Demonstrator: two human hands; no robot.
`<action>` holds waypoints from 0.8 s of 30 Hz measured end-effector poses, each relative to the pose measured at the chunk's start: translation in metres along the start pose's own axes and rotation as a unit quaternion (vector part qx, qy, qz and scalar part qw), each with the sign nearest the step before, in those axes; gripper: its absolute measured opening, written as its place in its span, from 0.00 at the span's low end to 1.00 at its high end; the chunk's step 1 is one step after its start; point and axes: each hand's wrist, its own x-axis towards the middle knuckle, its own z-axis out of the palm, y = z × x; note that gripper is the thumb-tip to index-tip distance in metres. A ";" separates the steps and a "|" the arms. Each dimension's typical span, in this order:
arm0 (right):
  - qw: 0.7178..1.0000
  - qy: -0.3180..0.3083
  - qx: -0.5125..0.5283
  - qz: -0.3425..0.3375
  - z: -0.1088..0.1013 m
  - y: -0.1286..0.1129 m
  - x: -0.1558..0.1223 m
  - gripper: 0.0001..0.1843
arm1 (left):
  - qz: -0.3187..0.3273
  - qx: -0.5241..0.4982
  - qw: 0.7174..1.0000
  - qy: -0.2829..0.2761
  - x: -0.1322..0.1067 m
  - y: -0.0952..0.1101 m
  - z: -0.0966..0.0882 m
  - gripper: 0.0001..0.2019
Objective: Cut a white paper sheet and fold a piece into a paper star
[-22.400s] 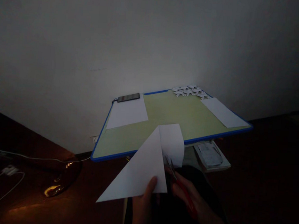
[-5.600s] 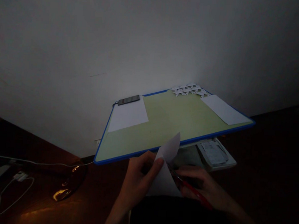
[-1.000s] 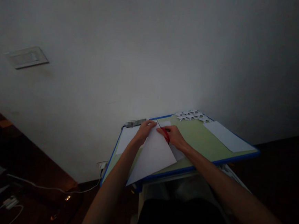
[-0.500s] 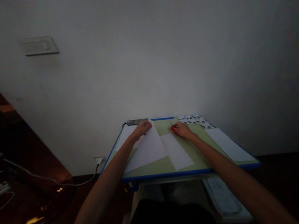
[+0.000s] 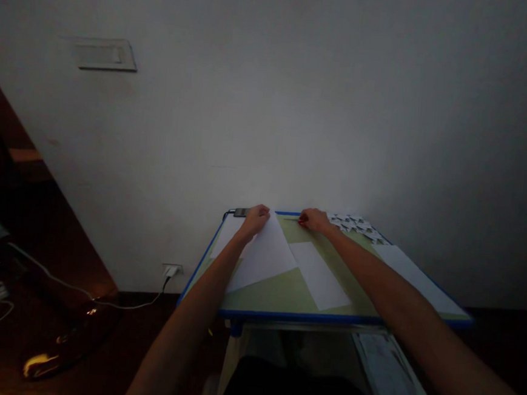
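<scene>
My left hand [image 5: 257, 219] is closed on the far end of a white sheet of paper [image 5: 268, 256], which spreads toward me across the green-topped table [image 5: 279, 290]. Red-handled scissors [image 5: 303, 220] are in my right hand [image 5: 316, 219], near the far edge. Their thin blades point left toward the sheet, apart from it. Whether the blades are parted is too small to tell. A narrower white piece of paper [image 5: 320, 276] lies flat between my arms. Under my left forearm, another white sheet [image 5: 224, 237] is partly covered.
Several small white folded or cut paper pieces [image 5: 355, 226] sit in rows at the back right. More white paper [image 5: 415, 275] lies along the right side. A dark phone-like device [image 5: 241, 212] with a cable is at the back left, against the wall [image 5: 271, 101].
The scissors have swung from pointing away toward the wall to pointing left. My left hand stays on the sheet's far end. The camera view has turned slightly.
</scene>
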 end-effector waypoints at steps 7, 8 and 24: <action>0.999 -0.035 0.017 -0.018 0.009 0.001 0.051 0.19 | 0.044 0.018 0.999 0.003 0.004 -0.015 0.001 0.19; 0.999 -0.043 0.022 -0.024 0.008 0.003 0.056 0.18 | 0.049 0.021 0.999 0.002 0.004 -0.017 0.002 0.19; 0.986 -0.048 0.109 -0.121 -0.008 0.017 0.041 0.18 | 0.095 0.068 0.993 0.018 0.007 -0.016 0.005 0.18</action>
